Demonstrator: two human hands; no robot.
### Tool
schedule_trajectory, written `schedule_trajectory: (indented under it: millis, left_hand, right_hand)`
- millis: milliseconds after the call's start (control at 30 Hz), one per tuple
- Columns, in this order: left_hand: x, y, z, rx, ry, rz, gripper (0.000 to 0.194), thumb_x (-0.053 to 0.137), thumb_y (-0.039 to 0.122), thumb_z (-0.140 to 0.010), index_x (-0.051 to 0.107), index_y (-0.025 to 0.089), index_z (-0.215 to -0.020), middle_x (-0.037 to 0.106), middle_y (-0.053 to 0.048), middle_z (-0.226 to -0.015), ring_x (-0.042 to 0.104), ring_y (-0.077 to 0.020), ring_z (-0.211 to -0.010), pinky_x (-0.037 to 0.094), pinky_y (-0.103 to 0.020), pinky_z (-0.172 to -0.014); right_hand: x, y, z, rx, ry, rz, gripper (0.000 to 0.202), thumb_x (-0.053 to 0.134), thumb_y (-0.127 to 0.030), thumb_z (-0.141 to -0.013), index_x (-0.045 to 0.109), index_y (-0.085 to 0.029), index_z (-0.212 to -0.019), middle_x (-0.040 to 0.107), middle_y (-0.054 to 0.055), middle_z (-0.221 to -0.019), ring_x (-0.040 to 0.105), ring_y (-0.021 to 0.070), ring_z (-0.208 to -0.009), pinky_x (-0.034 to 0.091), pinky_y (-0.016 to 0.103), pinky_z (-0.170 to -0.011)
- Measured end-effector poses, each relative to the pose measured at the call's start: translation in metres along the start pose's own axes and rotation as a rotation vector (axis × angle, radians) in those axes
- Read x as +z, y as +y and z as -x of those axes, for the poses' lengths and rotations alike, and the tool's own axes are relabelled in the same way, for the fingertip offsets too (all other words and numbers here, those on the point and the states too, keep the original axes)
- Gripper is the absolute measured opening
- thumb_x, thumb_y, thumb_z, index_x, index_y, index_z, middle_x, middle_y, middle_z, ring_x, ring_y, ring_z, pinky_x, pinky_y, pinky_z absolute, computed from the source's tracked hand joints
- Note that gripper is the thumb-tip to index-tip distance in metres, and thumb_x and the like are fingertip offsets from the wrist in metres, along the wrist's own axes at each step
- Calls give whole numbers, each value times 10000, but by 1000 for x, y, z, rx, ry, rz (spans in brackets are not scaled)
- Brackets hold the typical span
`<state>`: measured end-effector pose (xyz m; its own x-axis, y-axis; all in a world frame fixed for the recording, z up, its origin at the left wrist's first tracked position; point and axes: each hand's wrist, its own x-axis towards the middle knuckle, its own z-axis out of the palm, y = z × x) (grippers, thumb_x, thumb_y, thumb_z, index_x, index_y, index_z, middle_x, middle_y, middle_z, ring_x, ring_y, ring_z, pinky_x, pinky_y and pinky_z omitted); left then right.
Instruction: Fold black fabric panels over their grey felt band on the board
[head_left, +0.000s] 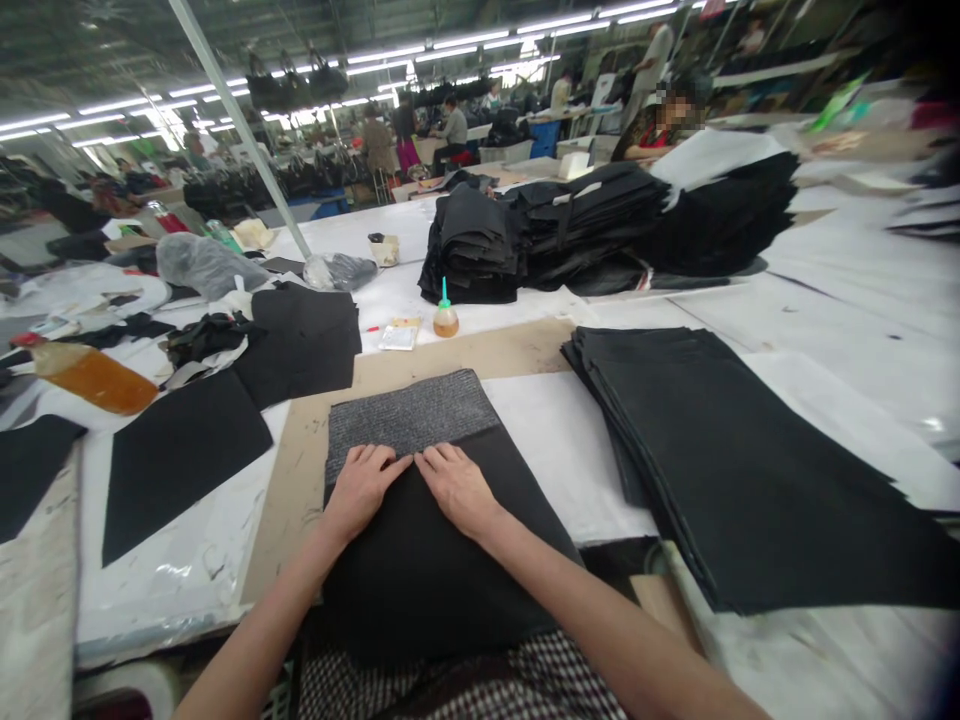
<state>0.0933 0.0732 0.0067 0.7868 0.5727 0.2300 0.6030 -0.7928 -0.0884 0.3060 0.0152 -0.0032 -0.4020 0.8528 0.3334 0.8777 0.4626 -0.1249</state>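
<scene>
A black fabric panel [442, 560] lies in front of me and hangs over the table's near edge towards my lap. A grey, speckled textured strip [409, 410] forms its far end. Along the line where grey meets black, my left hand [364, 490] has its fingers bent and closed on the black fabric. My right hand [456, 485] does the same just beside it, the two thumbs almost touching. What lies under the fingertips is hidden. Beneath the panel is a tan board [292, 500].
A stack of black panels [750, 450] lies on the right. Folded black bundles [585, 220] stand farther back. Beyond the board is a small green-tipped glue bottle [445, 318]. On the left are loose black pieces [187, 460] and a bottle of amber liquid [97, 375]. People work behind.
</scene>
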Motion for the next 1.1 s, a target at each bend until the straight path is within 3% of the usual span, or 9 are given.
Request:
schedule_trajectory:
  millis: [167,333,500,667,900,1100]
  left_hand:
    - [1,-26,33,-67,6,109,366,391,165,-1005,563,256,-1315,595,-72,-1102,558,-204,-1000,448,-365,-881]
    - [-1,-39,59,-121,24,147,355,392,172,-1005,574,255,-1298,587,-79,-1136,560,-209,-1039,471,-365,-895]
    - [-6,-36,57,-97,44,81,321,439,177,-994,615,261,-1249,621,-66,-1089,583,-202,-993,415,-413,-954]
    - [-11,-33,56,-60,63,6,378,403,145,-996,563,244,-1324,632,-73,-1088,592,-199,-981,368,-444,-1003]
    - [-18,-29,57,26,-9,-96,400,384,94,-986,544,221,-1329,618,-81,-1072,569,-205,-968,352,-449,-1000]
    - [-21,-26,55,59,-14,-141,379,374,92,-990,546,200,-1311,619,-80,-1045,561,-207,-983,340,-439,-1017]
  right_hand:
    - [0,1,0,-5,-15,-16,368,431,-139,-983,527,-171,-1337,587,91,-1057,486,236,-995,452,375,-886]
    - [-5,-1,-5,-38,-50,26,491,467,-132,-958,469,-280,-1426,569,80,-1069,474,245,-968,429,404,-875]
    - [-8,-3,-8,-45,-63,39,468,462,-148,-968,492,-296,-1411,564,85,-1069,474,251,-972,409,407,-879]
    - [-7,-4,-9,-34,-57,37,494,459,-131,-963,477,-290,-1430,573,91,-1070,482,252,-979,381,427,-924]
    - [-11,-5,-13,-50,-47,59,398,473,-152,-970,564,-280,-1335,576,84,-1035,481,252,-959,368,448,-945]
    - [-2,-30,-30,-97,-2,23,246,471,-147,-982,624,-180,-1170,573,100,-1113,485,246,-1059,415,390,-937]
